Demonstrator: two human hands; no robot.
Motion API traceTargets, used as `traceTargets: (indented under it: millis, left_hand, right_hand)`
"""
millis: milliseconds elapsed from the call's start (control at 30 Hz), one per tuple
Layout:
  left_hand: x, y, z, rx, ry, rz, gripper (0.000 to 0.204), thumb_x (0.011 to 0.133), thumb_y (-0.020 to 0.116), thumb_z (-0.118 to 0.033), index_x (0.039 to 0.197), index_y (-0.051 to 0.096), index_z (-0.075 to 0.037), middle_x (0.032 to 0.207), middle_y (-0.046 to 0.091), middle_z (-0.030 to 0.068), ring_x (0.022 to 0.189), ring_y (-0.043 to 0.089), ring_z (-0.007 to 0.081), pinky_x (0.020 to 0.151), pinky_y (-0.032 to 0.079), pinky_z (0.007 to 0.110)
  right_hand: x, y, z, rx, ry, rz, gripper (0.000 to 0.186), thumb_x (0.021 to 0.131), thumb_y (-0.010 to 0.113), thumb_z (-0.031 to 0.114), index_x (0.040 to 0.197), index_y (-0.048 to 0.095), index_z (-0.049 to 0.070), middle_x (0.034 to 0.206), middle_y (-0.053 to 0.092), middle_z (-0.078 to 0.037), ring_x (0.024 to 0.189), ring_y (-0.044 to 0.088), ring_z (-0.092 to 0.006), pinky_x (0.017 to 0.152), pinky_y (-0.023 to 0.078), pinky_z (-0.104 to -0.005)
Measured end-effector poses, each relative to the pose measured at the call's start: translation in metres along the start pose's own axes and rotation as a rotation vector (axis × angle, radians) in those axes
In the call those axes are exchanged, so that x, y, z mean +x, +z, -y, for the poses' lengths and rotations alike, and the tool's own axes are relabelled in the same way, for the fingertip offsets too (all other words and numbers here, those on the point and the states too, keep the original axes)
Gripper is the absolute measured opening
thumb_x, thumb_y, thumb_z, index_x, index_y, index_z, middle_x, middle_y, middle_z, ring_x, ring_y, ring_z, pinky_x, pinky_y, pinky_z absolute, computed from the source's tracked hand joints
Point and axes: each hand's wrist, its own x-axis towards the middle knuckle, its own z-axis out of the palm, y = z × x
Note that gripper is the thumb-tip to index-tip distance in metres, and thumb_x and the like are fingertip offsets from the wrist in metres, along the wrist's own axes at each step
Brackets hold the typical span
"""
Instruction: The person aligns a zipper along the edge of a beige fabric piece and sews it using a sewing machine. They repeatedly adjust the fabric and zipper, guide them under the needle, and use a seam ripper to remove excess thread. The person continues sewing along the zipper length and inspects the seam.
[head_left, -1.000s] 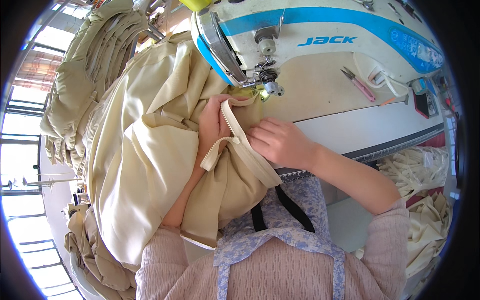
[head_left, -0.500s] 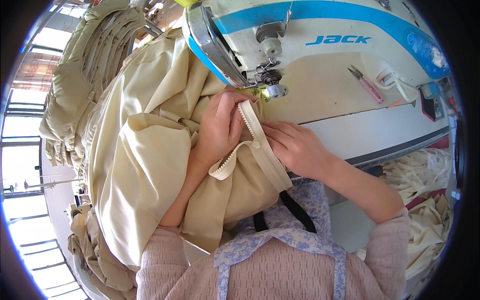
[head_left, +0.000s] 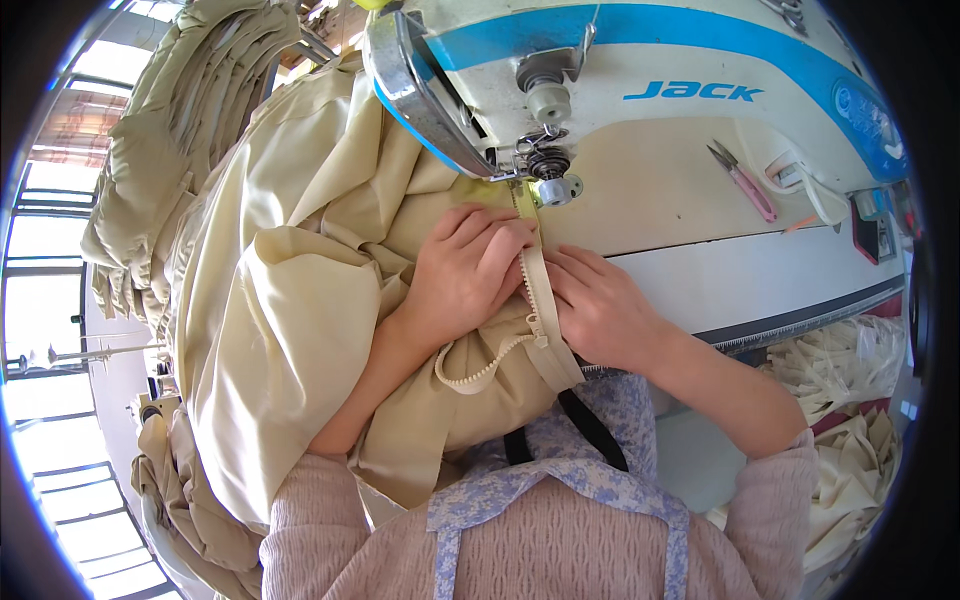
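Observation:
A cream zipper tape [head_left: 541, 290] with a slider [head_left: 536, 333] runs up to the needle area of the white-and-blue sewing machine [head_left: 680, 40], its loose end curling downward. Beige satin fabric [head_left: 290, 330] lies bunched to the left and beneath it. My left hand [head_left: 465, 270] has its fingers curled on the tape's left edge, just below the presser foot, gripping tape and fabric. My right hand [head_left: 605, 310] holds the tape from the right, fingertips tucked behind it and partly hidden.
Padded beige pieces [head_left: 150, 220] are stacked at upper left, more cloth [head_left: 185, 490] lower left. Pink-handled snips [head_left: 750, 190] lie on the machine bed. The ruler-marked table edge [head_left: 790, 325] runs rightward, with bagged white strips [head_left: 830, 365] and cream cloth [head_left: 850, 470] below it.
The zipper tape has swung straighter and reaches under the needle area. My left hand has moved rightward onto it and turned back-up; my right hand has shifted slightly right and down with it.

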Motion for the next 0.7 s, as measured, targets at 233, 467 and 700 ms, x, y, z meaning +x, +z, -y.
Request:
traceTargets:
  millis: [233, 467, 700]
  left_hand:
    - [-0.004, 0.009, 0.003, 0.101, 0.109, -0.042, 0.034, 0.079, 0.077, -0.013, 0.109, 0.064, -0.004, 0.098, 0.072, 0.0083, 0.099, 0.069, 0.0257, 0.093, 0.049, 0.043]
    - [0.005, 0.009, 0.021, 0.11, 0.103, -0.027, 0.035, 0.08, 0.076, -0.016, 0.111, 0.064, -0.003, 0.101, 0.073, 0.0081, 0.102, 0.068, 0.025, 0.096, 0.047, 0.042]
    - [-0.001, -0.01, 0.003, -0.014, 0.046, 0.024, 0.035, 0.075, 0.077, -0.01, 0.106, 0.065, -0.002, 0.113, 0.073, 0.0121, 0.105, 0.067, 0.0315, 0.095, 0.051, 0.044]
  right_hand:
    - [-0.003, -0.001, -0.001, -0.044, -0.021, 0.035, 0.038, 0.081, 0.064, 0.01, 0.112, 0.068, -0.01, 0.114, 0.069, -0.019, 0.111, 0.068, -0.0333, 0.102, 0.052, -0.047]
    - [0.012, 0.002, -0.01, -0.115, 0.006, 0.032, 0.037, 0.08, 0.064, 0.01, 0.111, 0.068, -0.009, 0.116, 0.07, -0.021, 0.11, 0.069, -0.0329, 0.103, 0.053, -0.0473]
    - [0.0, -0.005, 0.0, -0.04, -0.062, -0.025, 0.032, 0.078, 0.066, 0.008, 0.107, 0.07, -0.006, 0.116, 0.069, -0.017, 0.113, 0.068, -0.0319, 0.1, 0.055, -0.0444]
